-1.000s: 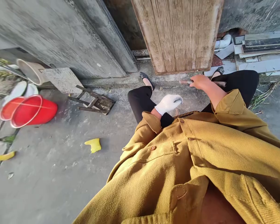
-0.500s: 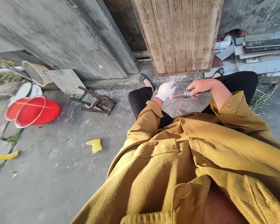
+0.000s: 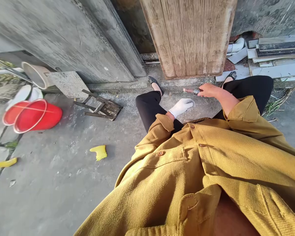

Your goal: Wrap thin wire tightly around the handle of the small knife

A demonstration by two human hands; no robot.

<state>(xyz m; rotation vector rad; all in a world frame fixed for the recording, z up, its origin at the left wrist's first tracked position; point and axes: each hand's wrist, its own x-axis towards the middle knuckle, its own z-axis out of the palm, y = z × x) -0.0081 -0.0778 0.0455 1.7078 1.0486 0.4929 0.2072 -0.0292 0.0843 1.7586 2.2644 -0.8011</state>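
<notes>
My left hand [image 3: 182, 107], in a white knitted glove, is low over the concrete between my knees. Its fingers are curled together, and whatever they hold, if anything, is hidden. My bare right hand [image 3: 208, 90] is closed round one end of a short brown stick-like piece [image 3: 189, 90] with a silvery band wrapped about it near my fingers. The free end of this piece is pale and points left, above the gloved hand and apart from it. I cannot make out its exact kind.
A wooden door panel [image 3: 186, 39] stands ahead. Left are an upturned small wooden stool [image 3: 102, 106], a red bucket [image 3: 45, 114], a beige bucket [image 3: 38, 75] and a yellow scrap [image 3: 99, 152]. Boards and tiles [image 3: 277, 60] are stacked on the right, beside a white pipe [image 3: 237, 45].
My gloved left hand has moved toward my body, away from the banded piece. My right hand has moved slightly forward with that piece, whose free end now shows clear of the glove.
</notes>
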